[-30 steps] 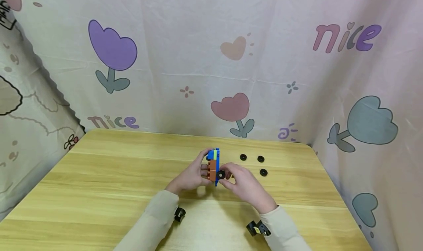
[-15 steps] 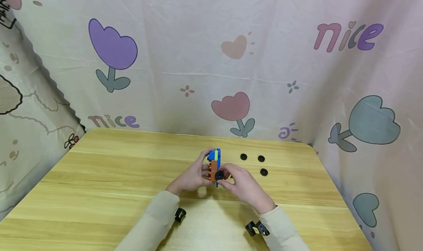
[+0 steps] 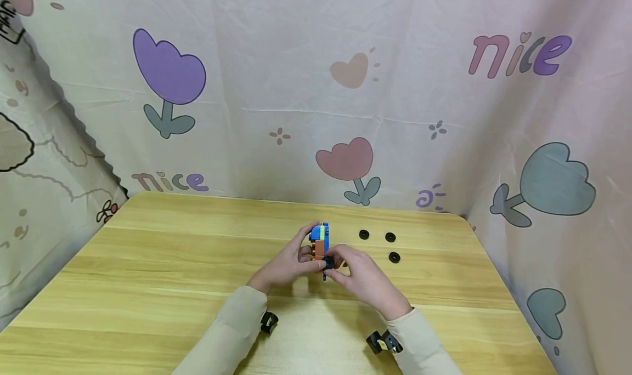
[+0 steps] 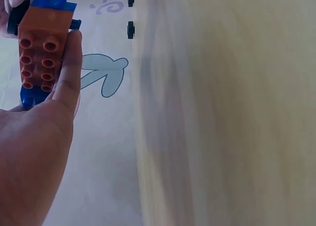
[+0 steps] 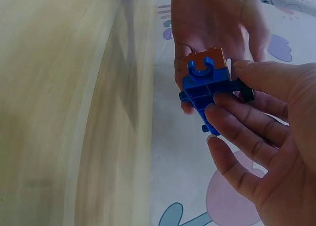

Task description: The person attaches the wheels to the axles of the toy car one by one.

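Tilted up on end above the table, a toy brick vehicle [image 3: 319,247] has a blue base and orange and blue bricks with a lime stripe. My left hand [image 3: 282,265] grips it from the left, its thumb reaching to a black wheel [image 3: 328,262] at the lower end. That wheel sits against the blue base, and my right hand [image 3: 364,276] pinches it from the right. In the left wrist view, studs show on the orange brick [image 4: 45,23]. A blue hook [image 5: 201,70] and bare axle stubs appear in the right wrist view, where right-hand fingers touch the base.
Three loose black wheels lie right of the hands: one nearer the middle [image 3: 364,234], another beside it [image 3: 390,237], and a third closer to me [image 3: 394,257]. The wooden table [image 3: 148,287] ends at a printed curtain [image 3: 276,90] behind.
The black wheel has shifted slightly, onto the side of the blue base. My left thumb has come forward to the wheel. The right hand has barely moved; the loose wheels lie unchanged.
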Motion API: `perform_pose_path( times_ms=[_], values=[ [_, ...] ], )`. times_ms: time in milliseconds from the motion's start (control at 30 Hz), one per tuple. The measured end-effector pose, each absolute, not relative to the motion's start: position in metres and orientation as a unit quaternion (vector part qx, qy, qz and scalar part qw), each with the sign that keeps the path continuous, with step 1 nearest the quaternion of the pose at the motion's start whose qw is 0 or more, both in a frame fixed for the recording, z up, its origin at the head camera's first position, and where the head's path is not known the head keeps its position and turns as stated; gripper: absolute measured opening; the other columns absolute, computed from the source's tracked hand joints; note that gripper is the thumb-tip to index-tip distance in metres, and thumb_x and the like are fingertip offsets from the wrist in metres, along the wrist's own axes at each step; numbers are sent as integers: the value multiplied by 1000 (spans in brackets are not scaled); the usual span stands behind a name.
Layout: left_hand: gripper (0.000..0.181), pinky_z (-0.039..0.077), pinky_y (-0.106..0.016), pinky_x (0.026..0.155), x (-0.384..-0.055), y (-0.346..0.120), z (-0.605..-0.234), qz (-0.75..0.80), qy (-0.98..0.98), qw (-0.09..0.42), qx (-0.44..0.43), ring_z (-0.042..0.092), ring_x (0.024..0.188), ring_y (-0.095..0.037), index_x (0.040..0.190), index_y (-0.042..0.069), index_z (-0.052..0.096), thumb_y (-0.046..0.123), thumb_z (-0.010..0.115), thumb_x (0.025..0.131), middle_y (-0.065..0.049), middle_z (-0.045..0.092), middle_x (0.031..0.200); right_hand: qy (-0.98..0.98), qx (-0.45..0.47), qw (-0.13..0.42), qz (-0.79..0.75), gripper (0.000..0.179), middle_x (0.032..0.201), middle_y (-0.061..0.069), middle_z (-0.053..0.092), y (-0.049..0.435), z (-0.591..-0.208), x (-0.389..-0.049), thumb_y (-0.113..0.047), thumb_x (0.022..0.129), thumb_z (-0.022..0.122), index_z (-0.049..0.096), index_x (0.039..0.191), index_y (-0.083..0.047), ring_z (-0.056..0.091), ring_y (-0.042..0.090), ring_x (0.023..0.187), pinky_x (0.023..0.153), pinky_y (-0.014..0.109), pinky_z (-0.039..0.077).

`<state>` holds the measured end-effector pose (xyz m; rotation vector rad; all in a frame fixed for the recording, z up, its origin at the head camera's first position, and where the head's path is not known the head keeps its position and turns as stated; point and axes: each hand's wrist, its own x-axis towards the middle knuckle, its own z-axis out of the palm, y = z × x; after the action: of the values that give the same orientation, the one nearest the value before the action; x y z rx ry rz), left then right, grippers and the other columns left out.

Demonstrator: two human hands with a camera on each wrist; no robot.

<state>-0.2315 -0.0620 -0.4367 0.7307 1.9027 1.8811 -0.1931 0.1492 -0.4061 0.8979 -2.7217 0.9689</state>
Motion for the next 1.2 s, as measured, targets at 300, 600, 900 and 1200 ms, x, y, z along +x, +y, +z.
perform_pose_path(
  times_ms=[300, 600, 900, 1200],
  values=[
    [84, 51, -40, 91, -232, -62, -436, 679, 665, 163, 263, 59, 114, -33, 154, 31, 18, 9, 70, 92, -26, 48, 133, -883, 285, 33, 370, 22, 94, -10, 64, 152, -408, -193, -23, 99, 61, 62, 119, -13, 59, 8, 85, 74, 33, 52],
    [84, 52, -42, 89, -231, -60, -433, 692, 656, 154, 261, 58, 114, -34, 153, 30, 23, 3, 71, 89, -18, 32, 145, -862, 253, -30, 437, 19, 95, -1, 66, 155, -412, -197, -23, 103, 53, 65, 110, -10, 63, 16, 84, 72, 30, 53],
    [85, 52, -43, 89, -230, -59, -429, 692, 654, 144, 269, 52, 122, -37, 156, 21, 21, 5, 72, 90, -5, 13, 159, -818, 227, -84, 522, 22, 93, 8, 65, 155, -413, -198, -21, 104, 52, 64, 112, -4, 63, 31, 85, 75, 52, 52],
    [87, 52, -42, 90, -230, -58, -429, 679, 664, 146, 276, 51, 123, -36, 157, 23, 18, 5, 71, 90, -6, 18, 157, -800, 220, -96, 549, 18, 91, 7, 66, 155, -415, -199, -14, 102, 54, 62, 109, 0, 65, 34, 83, 79, 50, 53]
  ],
)
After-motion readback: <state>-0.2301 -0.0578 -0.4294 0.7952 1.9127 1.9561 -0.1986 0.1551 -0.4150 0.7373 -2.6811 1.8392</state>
